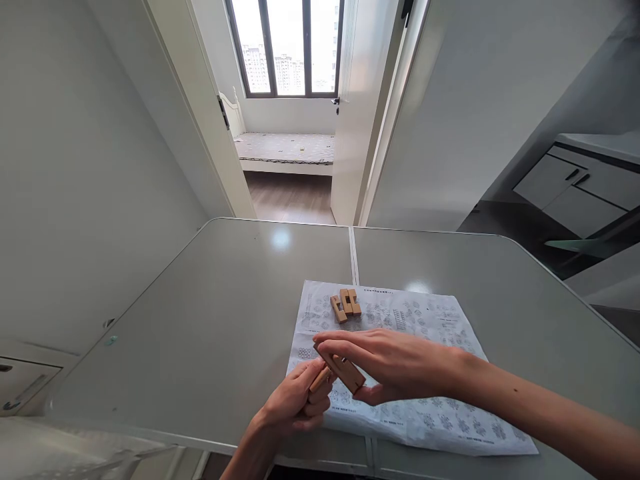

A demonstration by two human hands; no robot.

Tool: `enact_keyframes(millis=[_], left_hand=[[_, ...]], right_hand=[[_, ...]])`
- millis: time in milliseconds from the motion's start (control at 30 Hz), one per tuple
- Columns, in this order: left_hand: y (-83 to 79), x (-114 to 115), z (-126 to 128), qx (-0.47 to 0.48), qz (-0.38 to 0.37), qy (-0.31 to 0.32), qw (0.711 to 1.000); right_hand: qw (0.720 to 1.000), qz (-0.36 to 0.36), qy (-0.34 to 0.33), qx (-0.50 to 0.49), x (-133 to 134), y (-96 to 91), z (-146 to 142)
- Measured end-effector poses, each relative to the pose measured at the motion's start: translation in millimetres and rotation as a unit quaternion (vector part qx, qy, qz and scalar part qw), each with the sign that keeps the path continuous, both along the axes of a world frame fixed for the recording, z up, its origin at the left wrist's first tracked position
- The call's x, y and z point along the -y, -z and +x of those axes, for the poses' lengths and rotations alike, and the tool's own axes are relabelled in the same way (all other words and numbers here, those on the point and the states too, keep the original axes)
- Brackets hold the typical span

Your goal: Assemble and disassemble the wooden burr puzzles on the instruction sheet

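Left hand (295, 397): lower centre of the frame; thumb pressed on top, fingers curled in beneath, closed around a slim wooden piece (319, 381).
Right hand (395, 363): just right of it, palm down; long fingers reach over the upper end of a notched wooden block (352, 377) and the thumb sits at its lower end, so the grip spans the block's length.
Where the two pieces meet: block and slim piece overlap in view below the centre; whether they are joined cannot be told.
Loose pieces (345, 306): a small cluster of notched wood, above the hands, lying on the sheet.
Printed sheet (440, 313): white paper with rows of small line drawings, right of centre, slightly creased, partly under the hands in view.
Table (215, 320): glossy grey top with a pale seam, light glinting near its far edge.
Room: open door (363, 113) at upper centre, bed (285, 148) beyond it, window (290, 47) at the top, white cabinet (575, 183) at right.
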State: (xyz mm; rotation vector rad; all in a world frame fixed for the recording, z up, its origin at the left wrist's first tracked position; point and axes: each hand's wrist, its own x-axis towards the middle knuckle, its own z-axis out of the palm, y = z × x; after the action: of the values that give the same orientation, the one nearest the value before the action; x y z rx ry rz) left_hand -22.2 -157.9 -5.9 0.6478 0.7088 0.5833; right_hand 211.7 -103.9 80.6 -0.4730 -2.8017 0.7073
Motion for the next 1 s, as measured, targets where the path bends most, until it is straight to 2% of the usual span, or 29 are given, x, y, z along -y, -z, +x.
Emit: enact_keyframes(millis=[133,333,600,800,1000], left_hand=[[-2.0,2.2,1.6,-0.01,0.02,0.006,1.0],[0.3,4.3,3.9,-0.028,0.038,0.008,0.999],[2.2,4.4,3.8,-0.047,0.044,0.001,0.998],[1.5,2.7,7.3,-0.066,0.078,0.014,0.995],[2.0,3.7,10.1,-0.042,0.101,-0.012,0.994]], right_hand=[[1.0,0.003,0.0,-0.013,3.7,0.1,-1.5],[0.999,0.013,-0.008,-0.036,6.4,10.7,0.6],[1.0,0.015,-0.005,-0.007,2.6,11.6,1.0],[0.999,0.05,-0.004,0.015,3.7,14.8,-1.0],[0.996,0.07,0.04,-0.026,-5.3,23.8,14.5]])
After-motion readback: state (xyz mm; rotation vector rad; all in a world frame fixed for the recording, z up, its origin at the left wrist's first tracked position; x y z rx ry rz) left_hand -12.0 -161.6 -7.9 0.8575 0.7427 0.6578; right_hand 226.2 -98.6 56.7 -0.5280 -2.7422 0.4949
